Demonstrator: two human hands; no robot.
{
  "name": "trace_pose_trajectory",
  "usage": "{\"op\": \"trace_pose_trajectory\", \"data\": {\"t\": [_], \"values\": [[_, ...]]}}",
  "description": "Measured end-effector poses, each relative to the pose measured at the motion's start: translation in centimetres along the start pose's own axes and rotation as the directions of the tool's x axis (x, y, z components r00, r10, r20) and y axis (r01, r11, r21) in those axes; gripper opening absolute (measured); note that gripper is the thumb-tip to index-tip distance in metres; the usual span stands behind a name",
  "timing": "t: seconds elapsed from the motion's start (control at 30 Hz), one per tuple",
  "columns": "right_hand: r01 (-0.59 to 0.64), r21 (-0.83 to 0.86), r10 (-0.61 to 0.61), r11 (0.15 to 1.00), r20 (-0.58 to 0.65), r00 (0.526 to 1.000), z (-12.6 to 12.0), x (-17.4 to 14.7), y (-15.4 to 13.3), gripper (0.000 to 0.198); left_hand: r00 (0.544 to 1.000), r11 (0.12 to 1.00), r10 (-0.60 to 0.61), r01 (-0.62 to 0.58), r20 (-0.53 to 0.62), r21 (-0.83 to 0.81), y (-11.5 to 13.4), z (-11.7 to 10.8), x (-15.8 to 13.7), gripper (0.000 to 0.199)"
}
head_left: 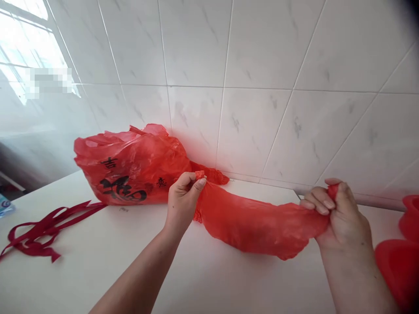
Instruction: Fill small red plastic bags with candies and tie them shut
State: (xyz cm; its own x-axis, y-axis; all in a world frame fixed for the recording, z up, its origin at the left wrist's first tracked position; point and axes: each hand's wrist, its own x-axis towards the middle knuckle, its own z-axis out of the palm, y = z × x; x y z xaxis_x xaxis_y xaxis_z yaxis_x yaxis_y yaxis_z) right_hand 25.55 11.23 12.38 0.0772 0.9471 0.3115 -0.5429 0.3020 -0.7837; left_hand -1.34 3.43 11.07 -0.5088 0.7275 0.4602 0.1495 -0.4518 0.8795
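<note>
A thin red plastic bag (pixel 255 222) stretches sideways between my two hands above the white table. My left hand (pixel 186 192) pinches its left end between thumb and fingers, and a small folded red piece pokes up from the pinch. At the other end my right hand (pixel 340 213) is closed in a fist around the gathered plastic, with a bit of red showing above the thumb. Behind my left hand stands a large crumpled red plastic bag (pixel 131 170) printed with black characters. What it contains is hidden.
Dark red ribbon (pixel 39 231) lies in loose loops on the white table (pixel 108 261) at left. Red objects (pixel 396 261) sit at the right edge, partly cut off. A tiled wall (pixel 255 122) borders the table's back, and a window (pixel 26 39) is at upper left.
</note>
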Motion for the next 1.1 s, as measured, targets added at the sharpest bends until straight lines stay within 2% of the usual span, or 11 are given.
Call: {"op": "trace_pose_trajectory", "data": {"t": [0.13, 0.27, 0.33, 0.47, 0.53, 0.63, 0.7, 0.77, 0.83, 0.9, 1.1], "values": [[0.001, -0.016, 0.001, 1.0, 0.119, 0.993, 1.9, -0.5, 0.9, 0.03, 0.996, 0.99, -0.041, 0.052, 0.084, -0.133, 1.6, 2.8, -0.1, 0.017], [-0.084, -0.227, 0.135, 0.97, 0.219, 0.966, 3.0, -1.5, 1.6, 0.05, 0.965, 0.957, -0.132, 0.184, 0.228, -0.224, 1.5, 5.8, -0.5, 0.013], [-0.134, -0.391, 0.244, 0.91, 0.247, 0.938, 3.5, -2.1, 1.4, 0.051, 0.945, 0.943, -0.16, 0.231, 0.286, -0.238, 1.4, 6.8, -0.8, 0.013], [-0.19, -0.584, 0.451, 0.789, 0.341, 0.825, 4.3, -2.4, 1.3, 0.049, 0.897, 0.941, -0.146, 0.255, 0.418, -0.22, 1.1, 7.8, -1.6, 0.022], [-0.191, -0.608, 0.462, 0.771, 0.328, 0.824, 4.2, -2.1, 2.0, 0.04, 0.893, 0.969, -0.113, 0.196, 0.435, -0.15, 0.7, 7.8, -2.1, 0.037], [-0.216, -0.574, 0.416, 0.79, 0.243, 0.876, 3.9, -1.7, 3.3, 0.038, 0.918, 0.99, 0.031, -0.082, 0.396, 0.112, -0.1, 7.7, -2.5, 0.044], [-0.227, -0.54, 0.405, 0.811, 0.236, 0.883, 3.8, -1.7, 4.0, 0.041, 0.873, 0.923, 0.111, -0.267, 0.474, 0.276, -0.5, 7.5, -2.6, 0.042], [-0.23, -0.514, 0.4, 0.826, 0.248, 0.882, 3.8, -1.7, 4.4, 0.041, 0.814, 0.865, 0.115, -0.364, 0.569, 0.346, -0.9, 7.4, -2.5, 0.029], [-0.232, -0.51, 0.408, 0.828, 0.263, 0.874, 3.7, -1.7, 4.5, 0.039, 0.787, 0.831, 0.088, -0.396, 0.611, 0.39, -1.2, 7.4, -2.4, 0.012], [-0.22, -0.526, 0.417, 0.822, 0.293, 0.86, 3.4, -1.3, 4.4, 0.036, 0.786, 0.812, 0.07, -0.403, 0.614, 0.422, -1.3, 7.3, -2.2, 0.011], [-0.134, -0.582, 0.502, 0.802, 0.535, 0.68, 1.7, 0.0, 3.7, 0.037, 0.829, 0.835, -0.01, -0.3, 0.559, 0.461, -1.4, 6.8, -1.4, 0.016]]}}
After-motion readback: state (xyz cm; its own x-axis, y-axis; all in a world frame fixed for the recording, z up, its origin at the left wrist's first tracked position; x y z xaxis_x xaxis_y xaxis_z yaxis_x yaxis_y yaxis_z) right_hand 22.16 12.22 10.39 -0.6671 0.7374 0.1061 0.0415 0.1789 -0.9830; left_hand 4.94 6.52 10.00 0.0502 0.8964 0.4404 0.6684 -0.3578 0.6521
